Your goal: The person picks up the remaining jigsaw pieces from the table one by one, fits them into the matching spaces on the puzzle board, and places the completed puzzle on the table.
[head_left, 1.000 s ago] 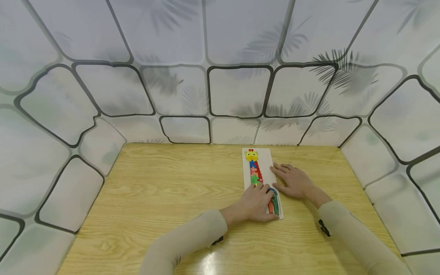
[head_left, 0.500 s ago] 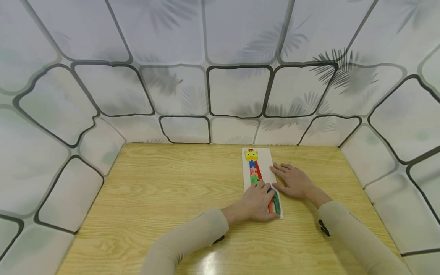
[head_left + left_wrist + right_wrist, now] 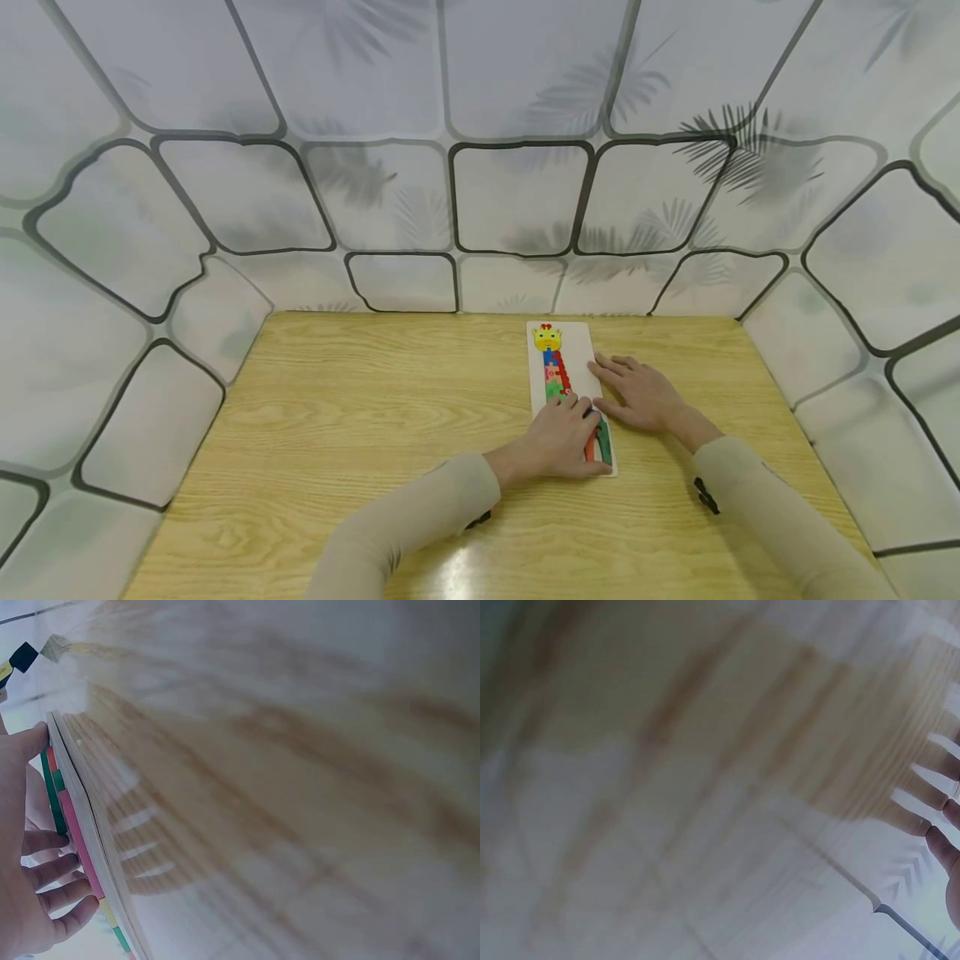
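A white puzzle board (image 3: 577,350) lies lengthwise on the table, right of centre. Along it runs a giraffe puzzle (image 3: 553,371) with a yellow head, a neck of blue, pink and green pieces, and a red mane. Orange and green pieces (image 3: 604,442) show at the near end. My left hand (image 3: 557,442) rests over the giraffe's lower part and hides it; in the left wrist view its fingertips touch the pieces, with the thumb at the board's edge (image 3: 82,772). My right hand (image 3: 637,396) lies with spread fingers, fingertips at the board's right edge.
The wooden table (image 3: 360,400) extends around the board, its glossy surface reflecting light near the front. A pale curtain (image 3: 405,200) with dark outlines and leaf prints encloses the back and sides.
My left hand has shifted very slightly to the right over the lower pieces. The right hand and the board stay practically where they were.
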Demonstrator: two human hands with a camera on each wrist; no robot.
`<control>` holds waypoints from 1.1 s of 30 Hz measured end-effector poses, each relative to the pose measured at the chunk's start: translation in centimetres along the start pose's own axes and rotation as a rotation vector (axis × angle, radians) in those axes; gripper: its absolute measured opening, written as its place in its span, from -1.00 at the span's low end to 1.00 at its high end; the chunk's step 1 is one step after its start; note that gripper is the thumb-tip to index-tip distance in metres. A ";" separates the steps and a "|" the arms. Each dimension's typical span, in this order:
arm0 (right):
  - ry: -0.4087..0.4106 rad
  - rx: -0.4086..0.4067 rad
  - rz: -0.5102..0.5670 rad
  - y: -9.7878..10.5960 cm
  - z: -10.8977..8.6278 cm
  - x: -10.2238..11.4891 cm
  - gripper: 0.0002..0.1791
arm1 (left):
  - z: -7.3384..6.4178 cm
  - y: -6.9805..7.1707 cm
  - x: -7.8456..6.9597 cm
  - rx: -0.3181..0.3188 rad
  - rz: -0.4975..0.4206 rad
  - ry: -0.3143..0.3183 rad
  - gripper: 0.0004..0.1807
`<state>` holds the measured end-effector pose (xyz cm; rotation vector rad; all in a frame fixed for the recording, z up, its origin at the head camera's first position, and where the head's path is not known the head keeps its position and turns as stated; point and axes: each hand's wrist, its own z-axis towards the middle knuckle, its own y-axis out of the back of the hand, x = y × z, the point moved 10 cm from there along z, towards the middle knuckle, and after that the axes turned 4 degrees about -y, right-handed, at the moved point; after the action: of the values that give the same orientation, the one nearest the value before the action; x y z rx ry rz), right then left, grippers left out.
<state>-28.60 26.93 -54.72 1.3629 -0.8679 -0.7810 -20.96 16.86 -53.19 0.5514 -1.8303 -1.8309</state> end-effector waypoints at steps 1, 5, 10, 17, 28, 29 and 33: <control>-0.001 0.001 0.000 0.0 0.0 0.0 -0.20 | 0.0 0.0 0.0 0.003 0.001 0.001 -0.04; -0.005 0.006 0.004 0.0 0.0 0.0 -0.20 | 0.0 -0.2 0.0 0.015 -0.001 0.001 -0.04; -0.010 0.016 0.006 -0.1 0.0 -0.1 -0.20 | 0.0 -0.2 0.0 0.022 -0.001 -0.001 -0.03; -0.011 0.013 0.005 0.1 0.0 -0.1 -0.20 | 0.1 0.1 -0.1 0.020 0.007 0.002 -0.05; -0.012 0.021 0.001 0.1 0.0 0.0 -0.20 | 0.1 0.1 -0.1 0.032 0.000 0.016 -0.04; -0.011 0.022 0.001 0.1 0.0 0.0 -0.20 | 0.1 0.2 -0.1 0.032 -0.003 0.018 -0.03; -0.009 0.017 0.007 0.1 0.0 0.0 -0.20 | 0.1 0.2 -0.1 0.028 -0.003 0.022 -0.03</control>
<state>-28.57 26.94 -54.59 1.3721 -0.8881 -0.7768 -20.92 16.99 -53.02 0.5830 -1.8443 -1.7965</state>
